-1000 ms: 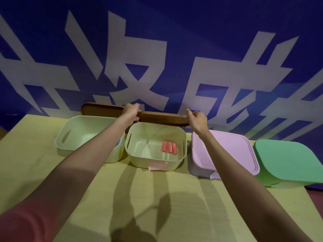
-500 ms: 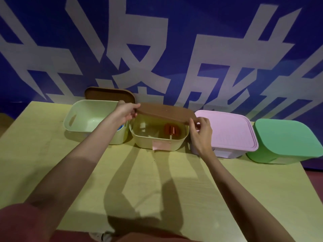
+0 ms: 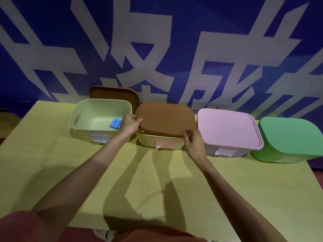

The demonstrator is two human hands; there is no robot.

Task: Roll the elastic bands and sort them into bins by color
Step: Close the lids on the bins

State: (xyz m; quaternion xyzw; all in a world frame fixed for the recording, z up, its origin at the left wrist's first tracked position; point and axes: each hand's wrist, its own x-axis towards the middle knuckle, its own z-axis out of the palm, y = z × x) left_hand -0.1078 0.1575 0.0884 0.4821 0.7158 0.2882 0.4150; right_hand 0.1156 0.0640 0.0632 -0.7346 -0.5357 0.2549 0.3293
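A brown lid (image 3: 166, 119) lies on top of the second cream bin (image 3: 148, 141), which carries a pink paper label on its front. My left hand (image 3: 130, 124) grips the lid's left edge. My right hand (image 3: 193, 138) pinches its front right corner. The lid hides the bin's inside. To the left stands an uncovered pale green bin (image 3: 87, 109) with rolled blue bands (image 3: 115, 123) inside at its right.
A second brown lid (image 3: 113, 93) leans against the blue banner wall behind the pale green bin. A pink-lidded bin (image 3: 229, 128) and a green-lidded bin (image 3: 290, 137) stand at the right. The wooden table (image 3: 174, 189) reaches toward me.
Both hands brought the brown lid from behind the bins forward and down onto the second bin. It now covers the red bands seen inside earlier.
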